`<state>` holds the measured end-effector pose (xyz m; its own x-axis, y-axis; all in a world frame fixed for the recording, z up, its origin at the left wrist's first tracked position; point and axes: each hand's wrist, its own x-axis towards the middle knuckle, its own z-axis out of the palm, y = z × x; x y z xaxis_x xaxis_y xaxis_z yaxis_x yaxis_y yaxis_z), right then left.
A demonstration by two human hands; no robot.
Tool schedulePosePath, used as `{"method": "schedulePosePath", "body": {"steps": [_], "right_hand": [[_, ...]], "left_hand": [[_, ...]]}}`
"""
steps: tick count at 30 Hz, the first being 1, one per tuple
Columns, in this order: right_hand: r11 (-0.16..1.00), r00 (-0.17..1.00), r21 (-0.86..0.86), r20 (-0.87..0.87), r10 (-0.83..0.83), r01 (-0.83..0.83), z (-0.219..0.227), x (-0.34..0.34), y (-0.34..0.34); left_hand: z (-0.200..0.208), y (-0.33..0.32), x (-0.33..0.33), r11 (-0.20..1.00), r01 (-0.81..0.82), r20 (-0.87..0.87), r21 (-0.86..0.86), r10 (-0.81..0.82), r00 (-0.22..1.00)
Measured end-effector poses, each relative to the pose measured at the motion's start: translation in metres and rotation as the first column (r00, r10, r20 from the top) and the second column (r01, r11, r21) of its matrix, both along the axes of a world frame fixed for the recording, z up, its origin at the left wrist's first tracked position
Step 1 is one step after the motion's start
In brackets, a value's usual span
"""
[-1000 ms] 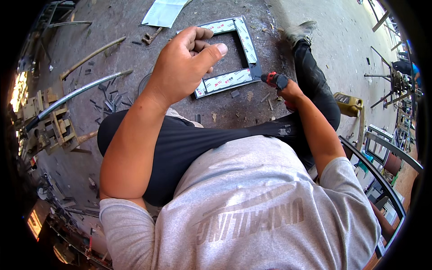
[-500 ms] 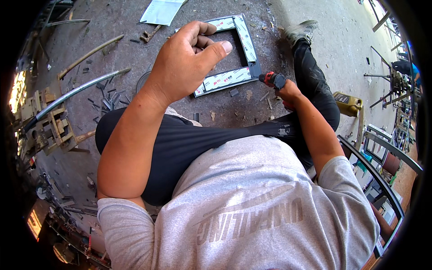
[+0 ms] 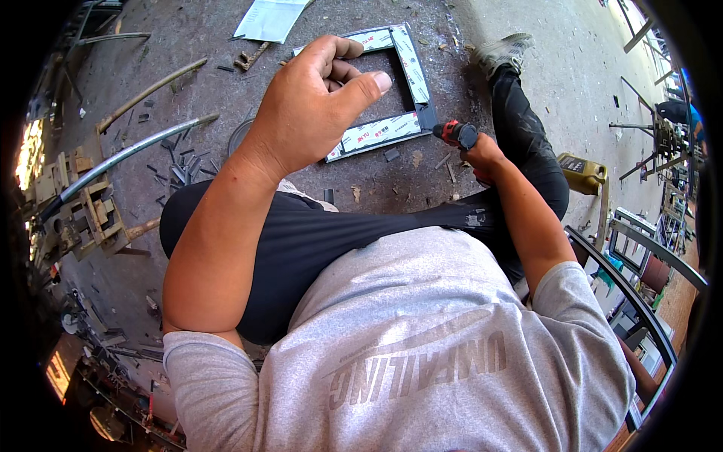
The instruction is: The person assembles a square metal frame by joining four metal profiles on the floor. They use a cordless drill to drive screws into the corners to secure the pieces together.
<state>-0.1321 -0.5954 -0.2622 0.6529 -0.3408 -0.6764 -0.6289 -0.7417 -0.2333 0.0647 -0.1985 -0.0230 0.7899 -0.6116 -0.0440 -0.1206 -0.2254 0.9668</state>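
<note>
A film-covered rectangular frame [image 3: 411, 75] lies on the floor [image 3: 388, 181] at upper centre. Just off its lower-right corner, the right hand [image 3: 488, 157] grips a red-and-black drill [image 3: 457, 134]. The left hand [image 3: 312, 105], fingers loosely curled, thumb apart, overlaps the frame's left side. A white sheet [image 3: 269, 20] lies near the top edge.

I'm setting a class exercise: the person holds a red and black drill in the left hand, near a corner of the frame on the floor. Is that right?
Not quite: the head view shows the drill in the right hand, not the left hand. It is indeed red and black, near a corner of the frame on the floor.
</note>
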Motion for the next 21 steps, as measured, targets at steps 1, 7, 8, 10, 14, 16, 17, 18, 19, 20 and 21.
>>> {"method": "schedulePosePath", "body": {"steps": [1,7,8,10,14,16,17,18,19,20,21], "right_hand": [[1.0,1.0,0.009,0.005,-0.006,0.006,0.0,0.0,0.0],[0.999,1.0,-0.047,-0.006,-0.002,0.001,-0.004,0.0,-0.002],[0.999,1.0,-0.045,-0.006,0.004,-0.005,-0.005,0.001,-0.002],[0.999,1.0,-0.043,-0.007,0.013,-0.013,-0.007,0.001,-0.005],[0.99,0.993,-0.081,-0.018,0.115,-0.116,-0.013,0.005,-0.003],[0.986,0.988,-0.064,-0.05,0.149,-0.152,0.01,0.021,0.016],[0.984,0.984,-0.072,-0.073,0.16,-0.165,0.011,0.023,0.019],[0.981,0.981,-0.079,-0.095,0.172,-0.179,0.011,0.027,0.021],[0.977,0.976,-0.087,-0.117,0.182,-0.192,0.011,0.029,0.021],[0.971,0.97,-0.091,-0.12,0.209,-0.221,0.009,0.03,0.02],[0.964,0.964,-0.095,-0.122,0.237,-0.249,0.004,0.03,0.019]], "left_hand": [[0.0,0.0,0.0,1.0,0.0,-0.002,-0.002,0.0,1.0],[-0.001,0.0,0.0,1.0,0.008,-0.006,0.009,-0.008,1.0],[-0.001,0.0,0.0,1.0,0.011,-0.011,0.011,-0.011,1.0],[-0.001,-0.001,0.0,1.0,0.02,-0.023,0.014,-0.02,1.0],[0.005,-0.003,-0.003,1.0,0.026,-0.066,0.016,-0.025,0.997],[0.006,-0.002,-0.005,1.0,0.026,-0.063,0.005,-0.025,0.998],[0.008,-0.002,-0.006,1.0,0.026,-0.075,-0.01,-0.027,0.997],[0.011,-0.003,-0.007,0.999,0.026,-0.086,-0.024,-0.028,0.996],[0.014,-0.003,-0.007,0.999,0.026,-0.097,-0.04,-0.03,0.995],[0.017,-0.003,-0.008,0.998,0.024,-0.118,-0.052,-0.03,0.993],[0.02,-0.002,-0.008,0.998,0.022,-0.138,-0.063,-0.03,0.99]]}}
